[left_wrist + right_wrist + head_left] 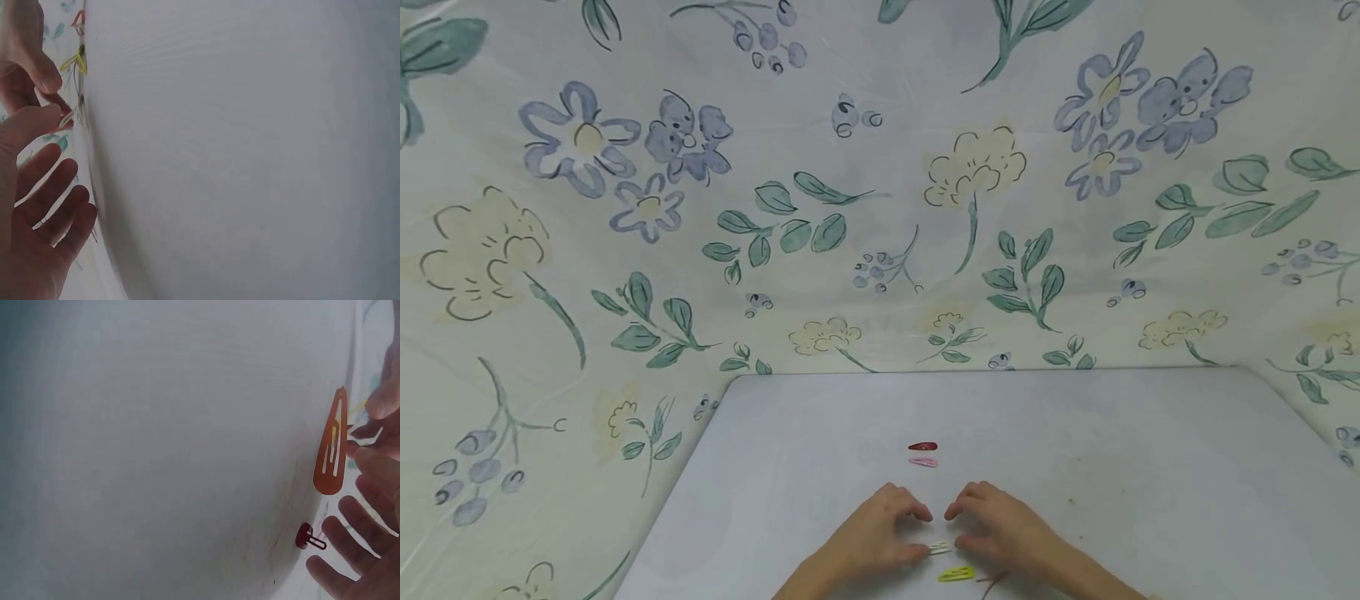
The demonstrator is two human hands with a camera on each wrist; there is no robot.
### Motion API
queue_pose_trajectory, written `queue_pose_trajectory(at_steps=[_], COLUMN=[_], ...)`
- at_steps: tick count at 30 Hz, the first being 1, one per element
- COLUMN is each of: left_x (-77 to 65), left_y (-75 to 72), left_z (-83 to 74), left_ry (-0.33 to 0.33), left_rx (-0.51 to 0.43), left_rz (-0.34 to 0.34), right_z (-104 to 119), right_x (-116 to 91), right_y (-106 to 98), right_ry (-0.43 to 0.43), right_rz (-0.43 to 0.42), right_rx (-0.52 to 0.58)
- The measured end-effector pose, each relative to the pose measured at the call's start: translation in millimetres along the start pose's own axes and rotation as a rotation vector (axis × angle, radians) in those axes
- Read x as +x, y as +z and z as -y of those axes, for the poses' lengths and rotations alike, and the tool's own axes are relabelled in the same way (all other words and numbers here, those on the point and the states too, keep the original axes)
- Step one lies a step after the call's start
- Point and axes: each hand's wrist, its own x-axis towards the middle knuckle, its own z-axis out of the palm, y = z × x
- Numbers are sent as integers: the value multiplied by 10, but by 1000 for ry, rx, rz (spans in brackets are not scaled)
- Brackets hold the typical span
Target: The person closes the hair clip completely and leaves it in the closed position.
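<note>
In the head view a cream snap hair clip [939, 548] lies on the white tabletop between my two thumbs. My left hand [876, 533] has its thumb tip at the clip's left end. In the left wrist view the thumb overlaps the cream clip [67, 119], while the other fingers are spread apart from it. My right hand [1003, 529] is just right of the clip, thumb close to its end and fingers loosely bent. Just in front lies a yellow hair clip [957, 574]. An orange-brown hair clip [329, 465] appears large in the right wrist view.
Farther back on the white table [805, 425] lie a red hair clip [923, 447] and a pink hair clip [923, 462], one above the other. Small brown specks mark the tabletop on the right. A floral cloth [880, 167] hangs behind the table and along its sides.
</note>
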Motion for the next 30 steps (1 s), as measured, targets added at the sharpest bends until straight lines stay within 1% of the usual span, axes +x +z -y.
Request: queue_pose_trajectory(at_steps=[3,6,11,17,21,30], left_x=[-14,-8,1,9,19,8], left_y=[16,34,65,70,77,109], left_z=[-18,-21,-21,-40,-46,-53], left_ry=[-23,-44,-31,-17,0,-14], left_rx=[-5,-1,46,101,129,158], left_rz=[31,48,52,77,75,56], right_z=[4,21,46,63,70,101], right_x=[-10,-13,1,18,29,20], right_y=[39,64,85,117,134,166], right_ry=[-55,-79,-56,-35,-7,-36], right_rz=[-29,-33,-6,26,55,16], right_rx=[3,14,18,-39,-69,-128])
